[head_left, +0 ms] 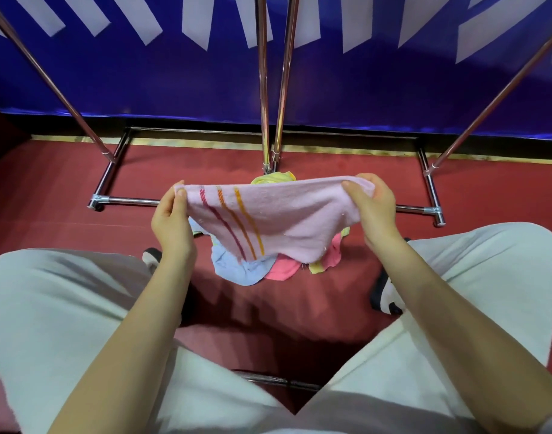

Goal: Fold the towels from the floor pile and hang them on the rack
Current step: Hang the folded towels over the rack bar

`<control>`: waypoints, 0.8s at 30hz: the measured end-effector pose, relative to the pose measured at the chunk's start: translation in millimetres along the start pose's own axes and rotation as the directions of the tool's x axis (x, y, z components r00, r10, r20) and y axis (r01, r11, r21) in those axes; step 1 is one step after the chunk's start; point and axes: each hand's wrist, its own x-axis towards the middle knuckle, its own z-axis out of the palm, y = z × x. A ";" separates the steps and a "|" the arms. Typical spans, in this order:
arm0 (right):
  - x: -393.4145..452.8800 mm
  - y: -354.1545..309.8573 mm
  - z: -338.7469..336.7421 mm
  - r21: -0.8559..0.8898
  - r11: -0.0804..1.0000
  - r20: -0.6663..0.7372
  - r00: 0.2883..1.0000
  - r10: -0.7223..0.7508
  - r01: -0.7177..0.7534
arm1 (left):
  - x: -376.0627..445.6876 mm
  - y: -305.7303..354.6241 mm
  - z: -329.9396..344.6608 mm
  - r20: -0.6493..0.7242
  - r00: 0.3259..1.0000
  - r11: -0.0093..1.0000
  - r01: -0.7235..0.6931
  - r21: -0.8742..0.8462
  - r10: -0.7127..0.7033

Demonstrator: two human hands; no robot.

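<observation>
A pale pink towel (pixel 287 217) with red and orange stripes hangs spread between my hands above the red floor. My left hand (pixel 171 217) pinches its top left corner, and my right hand (pixel 374 208) grips its top right corner. Beneath and behind it lies the floor pile (pixel 252 270) of blue, pink and yellow towels, partly hidden by the held towel. The chrome rack (pixel 263 89) stands just beyond, its upright poles rising out of view and its base bar (pixel 130 201) crossing behind the towel.
A blue wall banner (pixel 174 83) with white stripes backs the rack. My knees in white trousers (pixel 49 308) frame the scene left and right. Shoes (pixel 385 296) show by the pile. Another metal bar (pixel 277 382) lies low between my legs.
</observation>
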 end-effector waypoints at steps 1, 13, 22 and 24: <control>1.9 -0.2 -0.4 0.008 1.000 -0.019 1.000 0.001 -0.001 | -0.7 1.5 3.3 0.004 1.000 1.000 -0.007 0.004 0.007; 15.2 -0.6 0.6 0.102 0.978 0.064 0.983 0.174 -0.180 | 11.4 2.5 23.9 -0.024 0.975 0.967 0.217 -0.133 -0.222; 6.3 9.4 21.0 0.292 0.827 0.108 0.876 0.470 -0.480 | 19.7 -11.7 18.4 0.040 0.840 0.828 0.541 -0.147 -0.542; 3.8 13.5 28.6 0.333 0.772 0.129 0.837 0.532 -0.542 | 8.4 -7.6 26.9 0.069 0.840 0.826 0.542 -0.154 -0.538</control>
